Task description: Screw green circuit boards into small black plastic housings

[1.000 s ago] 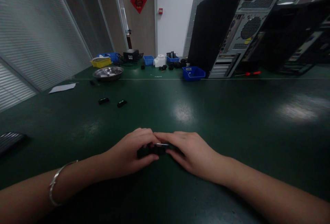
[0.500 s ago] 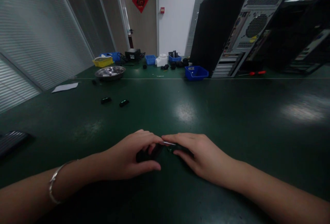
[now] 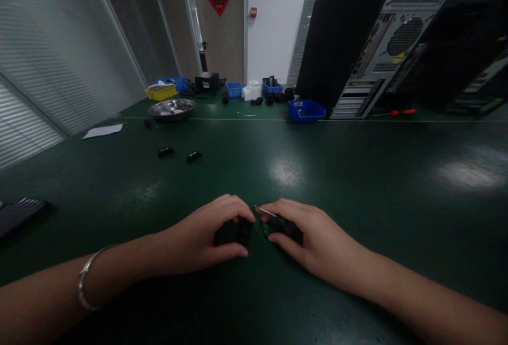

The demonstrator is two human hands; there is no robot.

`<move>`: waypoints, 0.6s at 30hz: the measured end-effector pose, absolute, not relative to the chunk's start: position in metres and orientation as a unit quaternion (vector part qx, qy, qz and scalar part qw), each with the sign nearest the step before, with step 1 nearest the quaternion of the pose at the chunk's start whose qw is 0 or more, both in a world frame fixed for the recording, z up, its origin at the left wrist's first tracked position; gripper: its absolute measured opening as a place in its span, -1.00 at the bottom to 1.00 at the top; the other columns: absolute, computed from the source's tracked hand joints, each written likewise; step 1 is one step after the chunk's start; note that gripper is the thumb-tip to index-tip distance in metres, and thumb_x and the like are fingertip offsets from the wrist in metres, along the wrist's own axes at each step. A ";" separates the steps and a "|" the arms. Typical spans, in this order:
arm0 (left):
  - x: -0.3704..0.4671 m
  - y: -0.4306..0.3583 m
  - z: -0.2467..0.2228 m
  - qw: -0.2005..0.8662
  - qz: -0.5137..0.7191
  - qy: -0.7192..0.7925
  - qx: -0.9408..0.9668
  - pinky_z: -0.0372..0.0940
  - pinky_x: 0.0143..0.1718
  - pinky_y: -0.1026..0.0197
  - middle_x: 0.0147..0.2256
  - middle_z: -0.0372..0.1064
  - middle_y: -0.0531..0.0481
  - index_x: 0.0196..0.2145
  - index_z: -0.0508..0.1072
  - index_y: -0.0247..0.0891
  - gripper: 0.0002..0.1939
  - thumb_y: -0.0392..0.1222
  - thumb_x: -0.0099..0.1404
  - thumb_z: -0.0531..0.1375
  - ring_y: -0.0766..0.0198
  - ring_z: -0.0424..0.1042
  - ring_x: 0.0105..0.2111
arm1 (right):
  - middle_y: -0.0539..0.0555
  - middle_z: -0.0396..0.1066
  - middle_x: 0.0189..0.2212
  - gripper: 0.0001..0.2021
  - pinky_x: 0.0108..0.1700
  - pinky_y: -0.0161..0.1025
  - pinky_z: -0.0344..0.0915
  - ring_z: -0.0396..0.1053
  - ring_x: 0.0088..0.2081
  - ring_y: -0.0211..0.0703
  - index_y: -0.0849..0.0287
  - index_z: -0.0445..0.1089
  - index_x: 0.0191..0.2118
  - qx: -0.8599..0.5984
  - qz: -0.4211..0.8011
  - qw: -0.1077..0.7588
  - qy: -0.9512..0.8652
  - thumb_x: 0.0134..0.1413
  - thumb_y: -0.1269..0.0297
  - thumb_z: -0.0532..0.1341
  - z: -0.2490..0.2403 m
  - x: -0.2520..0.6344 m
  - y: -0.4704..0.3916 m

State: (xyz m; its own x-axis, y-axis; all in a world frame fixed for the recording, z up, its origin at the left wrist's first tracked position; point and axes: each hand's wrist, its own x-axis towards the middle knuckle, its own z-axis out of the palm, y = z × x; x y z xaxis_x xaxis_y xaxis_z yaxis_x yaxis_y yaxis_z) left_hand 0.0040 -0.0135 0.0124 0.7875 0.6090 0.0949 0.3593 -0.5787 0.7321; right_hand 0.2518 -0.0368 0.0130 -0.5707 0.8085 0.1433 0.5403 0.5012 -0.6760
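Observation:
My left hand (image 3: pixel 216 231) curls around a small black block-like piece (image 3: pixel 244 233), fingers over its top and thumb along the near side. Just right of it, my right hand (image 3: pixel 307 231) is closed on a thin metal piece (image 3: pixel 266 211) with a bright edge. Below that metal, between finger and thumb, shows a small green circuit board (image 3: pixel 265 230). Whether the metal and the board are joined, I cannot tell. A narrow gap separates the two hands. Farther up the table lie two small black modules (image 3: pixel 165 152) with green marks on top.
A black computer tower (image 3: pixel 333 43) stands at the back right, with a blue bin (image 3: pixel 306 111) beside it. A metal bowl (image 3: pixel 172 116) and yellow tray (image 3: pixel 161 92) sit at the back left. A keyboard (image 3: pixel 24 215) lies at the left edge. A red-handled screwdriver (image 3: pixel 401 112) lies far right.
My hands have drawn slightly apart. The left fingertips, at the metal piece before, are now clear of it. More of the metal piece and green board shows in my right hand.

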 end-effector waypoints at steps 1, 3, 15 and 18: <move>0.004 -0.014 0.012 0.361 0.170 0.279 0.874 0.29 -0.01 0.08 -0.01 0.33 -0.09 0.05 0.34 -0.15 -0.60 -0.24 0.28 0.31 0.12 0.32 -0.03 | 0.05 0.48 -0.15 -0.58 -0.11 -0.14 0.39 0.45 -0.17 -0.08 0.05 0.40 0.08 -0.402 0.295 0.230 -0.836 0.12 0.53 0.25 0.013 0.252 -0.037; 0.005 -0.014 0.011 0.352 0.168 0.282 0.877 0.29 -0.03 0.09 -0.03 0.33 -0.08 0.04 0.33 -0.16 -0.60 -0.23 0.28 0.32 0.13 0.33 -0.06 | 0.05 0.48 -0.14 -0.57 -0.09 -0.14 0.38 0.44 -0.15 -0.08 0.05 0.40 0.08 -0.399 0.295 0.237 -0.835 0.11 0.55 0.24 0.012 0.252 -0.037; 0.017 -0.025 0.001 0.322 0.203 0.366 0.849 0.34 -0.14 0.05 -0.11 0.35 -0.05 0.13 0.13 -0.13 -0.26 -0.18 0.11 0.43 0.12 0.39 -0.19 | 0.05 0.47 -0.07 -0.57 -0.02 -0.16 0.37 0.44 -0.07 -0.11 0.02 0.37 0.09 -0.356 0.343 0.316 -0.810 0.13 0.55 0.25 0.012 0.240 -0.049; 0.019 -0.026 -0.001 0.307 0.202 0.370 0.853 0.34 -0.14 0.04 -0.11 0.36 -0.05 0.13 0.11 -0.13 -0.25 -0.18 0.11 0.43 0.11 0.40 -0.20 | 0.07 0.45 -0.06 -0.54 0.00 -0.13 0.36 0.43 -0.05 -0.10 0.02 0.35 0.12 -0.357 0.343 0.317 -0.809 0.14 0.55 0.24 0.010 0.237 -0.052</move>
